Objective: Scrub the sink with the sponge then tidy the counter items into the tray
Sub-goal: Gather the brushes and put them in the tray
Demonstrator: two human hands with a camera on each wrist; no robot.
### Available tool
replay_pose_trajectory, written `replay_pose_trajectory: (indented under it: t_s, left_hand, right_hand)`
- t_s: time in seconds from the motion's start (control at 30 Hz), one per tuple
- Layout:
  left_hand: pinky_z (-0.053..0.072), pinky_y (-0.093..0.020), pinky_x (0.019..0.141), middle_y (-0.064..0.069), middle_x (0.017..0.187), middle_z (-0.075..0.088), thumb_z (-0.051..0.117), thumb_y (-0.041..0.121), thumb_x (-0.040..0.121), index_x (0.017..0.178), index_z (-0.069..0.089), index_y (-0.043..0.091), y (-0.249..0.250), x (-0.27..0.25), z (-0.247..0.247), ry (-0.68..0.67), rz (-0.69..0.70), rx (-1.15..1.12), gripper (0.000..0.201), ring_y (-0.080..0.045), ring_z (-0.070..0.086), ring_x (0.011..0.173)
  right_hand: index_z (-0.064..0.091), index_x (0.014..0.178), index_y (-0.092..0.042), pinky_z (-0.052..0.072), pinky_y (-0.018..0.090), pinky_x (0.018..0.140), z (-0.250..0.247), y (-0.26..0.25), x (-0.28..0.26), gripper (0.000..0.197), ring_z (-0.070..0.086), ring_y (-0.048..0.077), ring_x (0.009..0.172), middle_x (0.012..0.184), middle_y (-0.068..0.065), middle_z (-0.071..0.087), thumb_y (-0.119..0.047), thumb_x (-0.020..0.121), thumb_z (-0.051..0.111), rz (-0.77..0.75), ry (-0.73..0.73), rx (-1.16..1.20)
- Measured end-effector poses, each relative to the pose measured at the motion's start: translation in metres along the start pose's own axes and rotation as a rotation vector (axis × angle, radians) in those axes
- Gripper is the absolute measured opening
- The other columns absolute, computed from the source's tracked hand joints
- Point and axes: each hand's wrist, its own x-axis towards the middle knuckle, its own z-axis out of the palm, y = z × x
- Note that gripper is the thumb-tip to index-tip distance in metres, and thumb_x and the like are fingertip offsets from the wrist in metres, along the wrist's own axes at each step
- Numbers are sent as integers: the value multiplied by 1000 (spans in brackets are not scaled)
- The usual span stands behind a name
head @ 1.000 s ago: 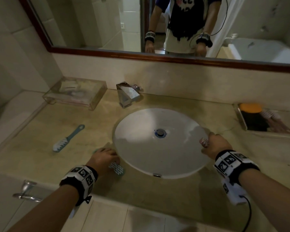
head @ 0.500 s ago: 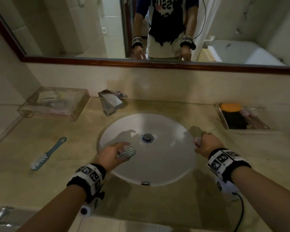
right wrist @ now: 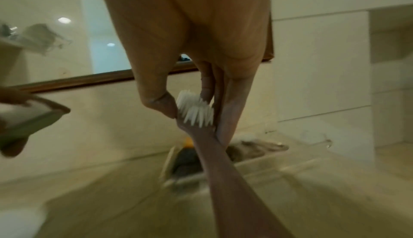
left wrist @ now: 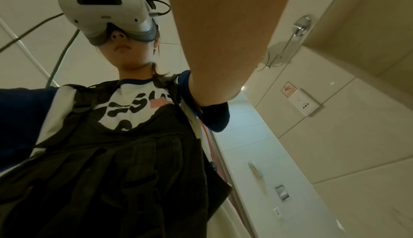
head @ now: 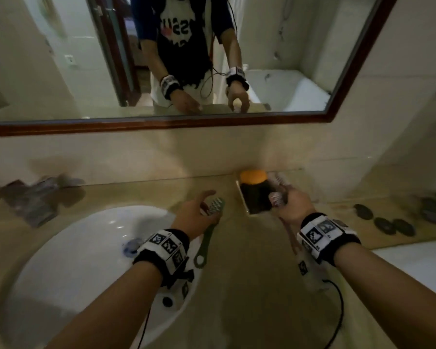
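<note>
Green-handled brush (head: 210, 224) sits gripped in the left hand (head: 194, 214) beside the sink (head: 68, 238); the right hand (head: 291, 205) pinches a pink toothbrush (right wrist: 196, 112) at its bristled head. Both hover near the tray (head: 242, 197) holding an orange sponge (head: 252, 176).

The faucet (head: 33, 200) at the left is only a blur. The sink (head: 91, 230) is cut by the bottom edge. In the tray (head: 244, 197), things behind the right hand (head: 291, 204) are hidden.

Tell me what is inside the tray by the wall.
Inside the tray I see an orange round thing, a dark object and a brush head. The right hand, gripping a pink toothbrush, covers the rest.
</note>
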Motion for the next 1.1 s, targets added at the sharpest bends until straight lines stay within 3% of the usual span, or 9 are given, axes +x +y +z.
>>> replay_pose_trajectory:
  t_s: [0.13,0.37,0.47,0.53,0.63,0.77,0.83,0.97,1.1]
  left_hand:
    - [59,-20,52,-1,95,56,66,22,88,133,51,27,56,65,49,18,-33,-87,48,-15,63,64]
    - [59,-44,81,-17,109,65,67,29,87,125,56,15,106,147,108,109,-178,-152,42,-34,68,97]
    - [58,-46,84,-13,93,63,64,27,89,87,60,20,114,169,124,81,-241,-180,9,-33,68,96]
    - [58,-46,83,-8,82,58,60,24,92,74,52,26,117,181,136,62,-274,-200,20,-29,66,88]
    - [60,-43,73,-2,84,55,66,18,88,104,55,16,116,193,150,111,-270,-233,20,-28,63,85]
    - [58,-29,64,-8,101,62,67,21,87,125,54,10,110,200,159,96,-289,-159,41,-25,62,85]
    - [54,-18,56,-13,109,65,66,22,88,127,55,8,112,203,158,88,-290,-75,43,-24,63,88]
    - [57,-31,81,-15,111,70,69,27,85,117,64,7,112,210,158,135,-268,-21,38,-30,67,103]
    - [59,-32,63,-15,115,68,67,28,86,123,60,7,111,211,161,79,-352,-61,43,-32,68,98]
  right_hand:
    - [57,105,-3,43,25,75,-54,47,70,34,62,32,104,110,17,65,-23,80,69,96,5,121]
    - [53,86,-7,58,49,80,-84,96,179,20,66,34,89,85,13,60,-14,78,70,139,-29,343]
    - [57,91,1,59,38,73,-75,96,202,26,67,31,81,82,14,62,-22,81,66,88,-91,220]
    - [53,88,-3,54,35,66,-64,97,214,25,63,29,79,86,17,62,-25,83,64,58,-128,177]
    - [44,92,-7,38,26,56,-46,96,224,21,51,22,75,86,7,52,-23,88,58,52,-185,81]
    - [56,111,3,49,33,80,-28,95,231,32,57,34,107,117,18,58,-21,91,54,-1,-208,-51]
    - [59,111,4,50,36,88,-26,93,232,31,57,34,110,121,19,58,-20,94,50,-33,-209,-81]
    - [61,109,6,48,33,90,-24,94,229,31,59,32,109,119,20,61,-17,98,44,-15,-207,-76]
    - [59,86,2,47,33,90,-26,96,226,27,57,32,113,122,21,59,-16,98,44,-8,-215,-56]
